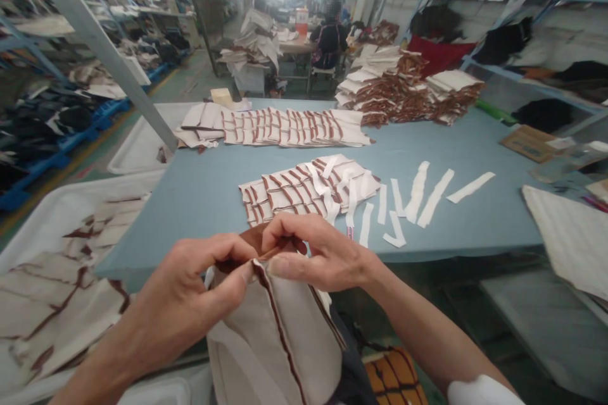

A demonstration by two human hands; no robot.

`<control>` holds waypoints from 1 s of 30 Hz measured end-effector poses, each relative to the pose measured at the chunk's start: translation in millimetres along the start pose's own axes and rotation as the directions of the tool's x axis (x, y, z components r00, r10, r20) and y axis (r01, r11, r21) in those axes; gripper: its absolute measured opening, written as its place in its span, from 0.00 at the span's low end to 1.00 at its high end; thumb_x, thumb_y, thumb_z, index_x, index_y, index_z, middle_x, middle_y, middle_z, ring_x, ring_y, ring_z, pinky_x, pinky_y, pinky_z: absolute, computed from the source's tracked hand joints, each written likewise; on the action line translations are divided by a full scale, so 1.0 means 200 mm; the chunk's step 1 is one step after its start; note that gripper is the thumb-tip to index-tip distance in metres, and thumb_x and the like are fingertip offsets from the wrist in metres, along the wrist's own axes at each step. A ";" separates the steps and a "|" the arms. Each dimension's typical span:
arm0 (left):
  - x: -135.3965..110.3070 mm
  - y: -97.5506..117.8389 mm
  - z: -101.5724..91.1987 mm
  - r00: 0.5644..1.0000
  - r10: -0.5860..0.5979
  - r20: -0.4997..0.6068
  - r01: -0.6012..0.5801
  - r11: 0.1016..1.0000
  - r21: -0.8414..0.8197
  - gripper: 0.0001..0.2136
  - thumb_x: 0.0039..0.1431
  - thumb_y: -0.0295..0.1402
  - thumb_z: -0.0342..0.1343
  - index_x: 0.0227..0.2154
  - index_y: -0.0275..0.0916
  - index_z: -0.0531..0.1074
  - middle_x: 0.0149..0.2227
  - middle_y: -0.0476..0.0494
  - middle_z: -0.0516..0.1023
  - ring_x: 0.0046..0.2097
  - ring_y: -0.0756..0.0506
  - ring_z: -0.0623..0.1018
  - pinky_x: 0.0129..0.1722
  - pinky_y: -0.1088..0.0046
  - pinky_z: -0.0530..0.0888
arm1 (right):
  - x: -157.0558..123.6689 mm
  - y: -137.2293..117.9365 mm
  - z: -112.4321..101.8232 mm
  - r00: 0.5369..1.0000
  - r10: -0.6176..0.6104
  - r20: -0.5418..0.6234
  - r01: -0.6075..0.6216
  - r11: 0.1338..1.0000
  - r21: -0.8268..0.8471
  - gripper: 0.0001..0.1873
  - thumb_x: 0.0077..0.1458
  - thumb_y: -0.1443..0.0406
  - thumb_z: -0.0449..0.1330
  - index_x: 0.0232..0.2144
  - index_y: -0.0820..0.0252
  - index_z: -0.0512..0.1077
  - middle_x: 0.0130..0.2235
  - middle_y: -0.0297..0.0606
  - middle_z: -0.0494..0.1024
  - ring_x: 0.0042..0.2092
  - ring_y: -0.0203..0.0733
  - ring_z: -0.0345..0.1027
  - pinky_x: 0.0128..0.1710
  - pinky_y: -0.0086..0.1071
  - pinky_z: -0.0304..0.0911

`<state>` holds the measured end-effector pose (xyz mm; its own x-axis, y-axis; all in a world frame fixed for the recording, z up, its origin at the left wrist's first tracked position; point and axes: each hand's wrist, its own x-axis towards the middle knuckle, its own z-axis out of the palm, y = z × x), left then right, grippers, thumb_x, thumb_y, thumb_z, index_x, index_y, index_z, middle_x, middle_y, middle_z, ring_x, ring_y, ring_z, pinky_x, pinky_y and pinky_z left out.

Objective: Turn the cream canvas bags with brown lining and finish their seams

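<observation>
Close in front of me hangs a beige fabric piece with dark brown seam lines and a brown inner side. My left hand pinches its top edge near a brown seam. Just to the right, my right hand grips the same edge, thumb in front and fingers curled behind. Parts of the fingers are hidden by the cloth. Beyond my hands, a fanned row of beige and brown pieces lies on the blue-grey table. White strips are scattered over and beside that row.
Another overlapping row of pieces lies farther back, with tall fabric piles at the back right. White bins with cut cloth stand left. A metal post rises at the table's left corner. A person sits in the background.
</observation>
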<state>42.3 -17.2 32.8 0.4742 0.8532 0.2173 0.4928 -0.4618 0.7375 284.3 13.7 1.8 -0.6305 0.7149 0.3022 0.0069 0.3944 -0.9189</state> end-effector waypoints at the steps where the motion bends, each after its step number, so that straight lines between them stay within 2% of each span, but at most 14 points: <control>1: 0.00 0.00 0.00 1.000 -0.007 0.011 0.007 1.000 0.001 0.12 0.70 0.34 0.58 0.29 0.44 0.82 0.24 0.59 0.81 0.25 0.51 0.78 0.27 0.80 0.70 | -0.01 -0.01 0.01 1.000 -0.019 -0.011 0.019 1.000 -0.024 0.17 0.66 0.51 0.70 0.39 0.57 0.74 0.34 0.29 0.76 0.32 0.34 0.63 0.34 0.28 0.61; 3: -0.01 0.01 -0.01 0.998 -0.024 0.056 0.024 1.000 0.005 0.12 0.69 0.34 0.59 0.30 0.44 0.83 0.25 0.59 0.83 0.25 0.51 0.79 0.28 0.81 0.71 | -0.02 -0.02 0.03 0.996 -0.072 -0.049 0.067 0.992 -0.104 0.15 0.63 0.55 0.72 0.39 0.57 0.74 0.35 0.29 0.78 0.32 0.34 0.65 0.37 0.28 0.63; 6: -0.02 0.04 -0.01 0.995 -0.048 0.088 0.049 0.999 -0.019 0.12 0.70 0.36 0.59 0.32 0.45 0.85 0.28 0.56 0.87 0.30 0.48 0.84 0.30 0.81 0.74 | -0.03 -0.03 0.07 0.988 -0.124 -0.095 0.106 0.978 -0.181 0.08 0.63 0.61 0.68 0.37 0.56 0.72 0.34 0.29 0.78 0.32 0.34 0.66 0.37 0.29 0.63; 11: -0.03 0.07 -0.02 0.992 -0.088 0.095 0.095 0.993 -0.067 0.17 0.74 0.42 0.55 0.32 0.45 0.85 0.28 0.53 0.86 0.29 0.46 0.82 0.33 0.78 0.77 | -0.03 -0.02 0.09 0.995 -0.052 -0.080 0.041 0.990 -0.137 0.10 0.63 0.59 0.66 0.35 0.55 0.70 0.33 0.29 0.77 0.32 0.34 0.67 0.30 0.26 0.60; 13: -0.04 0.05 -0.02 0.991 -0.105 0.088 0.112 0.991 -0.079 0.18 0.74 0.43 0.54 0.33 0.44 0.84 0.28 0.52 0.86 0.30 0.46 0.81 0.34 0.78 0.78 | -0.03 -0.01 0.09 0.997 -0.023 -0.070 0.015 0.993 -0.121 0.10 0.65 0.59 0.67 0.36 0.55 0.70 0.34 0.30 0.77 0.33 0.35 0.67 0.30 0.26 0.60; 16: -0.05 -0.02 0.00 0.984 -0.137 0.117 0.150 0.982 -0.112 0.16 0.73 0.46 0.60 0.34 0.42 0.85 0.31 0.50 0.87 0.31 0.46 0.82 0.30 0.78 0.75 | -0.04 0.00 0.09 0.998 -0.023 -0.061 0.016 0.994 -0.112 0.11 0.66 0.58 0.68 0.38 0.56 0.71 0.35 0.31 0.79 0.34 0.35 0.69 0.32 0.27 0.62; 18: -0.06 -0.06 0.02 0.982 -0.152 0.115 0.168 0.974 -0.152 0.16 0.72 0.46 0.63 0.33 0.41 0.84 0.29 0.50 0.85 0.28 0.48 0.78 0.26 0.79 0.71 | -0.05 -0.01 0.08 0.998 -0.027 -0.049 0.021 0.994 -0.112 0.10 0.67 0.59 0.68 0.40 0.56 0.72 0.37 0.31 0.80 0.35 0.35 0.69 0.34 0.27 0.63; 20: -0.07 -0.07 0.02 0.983 -0.152 0.106 0.171 0.964 -0.203 0.16 0.72 0.47 0.64 0.33 0.41 0.84 0.28 0.51 0.84 0.28 0.48 0.78 0.27 0.80 0.72 | -0.05 -0.02 0.07 0.999 -0.031 -0.031 0.027 0.994 -0.109 0.08 0.66 0.61 0.68 0.41 0.56 0.72 0.38 0.32 0.82 0.35 0.35 0.69 0.35 0.27 0.65; 23: -0.08 -0.05 0.02 0.980 -0.180 0.084 0.195 0.955 -0.225 0.14 0.70 0.45 0.66 0.33 0.42 0.86 0.30 0.52 0.86 0.31 0.49 0.81 0.31 0.82 0.75 | -0.06 -0.03 0.05 0.996 -0.091 -0.011 0.088 0.985 -0.146 0.05 0.67 0.65 0.66 0.42 0.57 0.72 0.39 0.33 0.83 0.35 0.34 0.70 0.37 0.27 0.67; 27: -0.09 0.02 0.00 0.978 -0.208 0.031 0.210 0.954 -0.214 0.11 0.68 0.43 0.67 0.32 0.45 0.88 0.31 0.55 0.88 0.33 0.50 0.83 0.34 0.84 0.75 | -0.07 -0.04 0.04 0.975 -0.221 0.002 0.212 0.933 -0.289 0.01 0.72 0.68 0.64 0.43 0.58 0.75 0.40 0.34 0.86 0.36 0.34 0.75 0.39 0.27 0.68; 30: -0.09 0.03 0.00 0.978 -0.204 0.051 0.210 0.955 -0.208 0.11 0.69 0.43 0.66 0.34 0.47 0.90 0.33 0.55 0.90 0.35 0.49 0.85 0.36 0.84 0.76 | -0.07 -0.04 0.04 0.953 -0.302 -0.014 0.272 0.876 -0.397 0.05 0.75 0.68 0.63 0.41 0.58 0.77 0.38 0.36 0.87 0.37 0.35 0.78 0.39 0.27 0.68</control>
<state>36.5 -35.7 33.1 0.4007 0.9157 0.0294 0.4190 -0.2117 0.8830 287.0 -4.0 3.7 -0.5924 0.5699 0.5694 0.1423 0.7697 -0.6224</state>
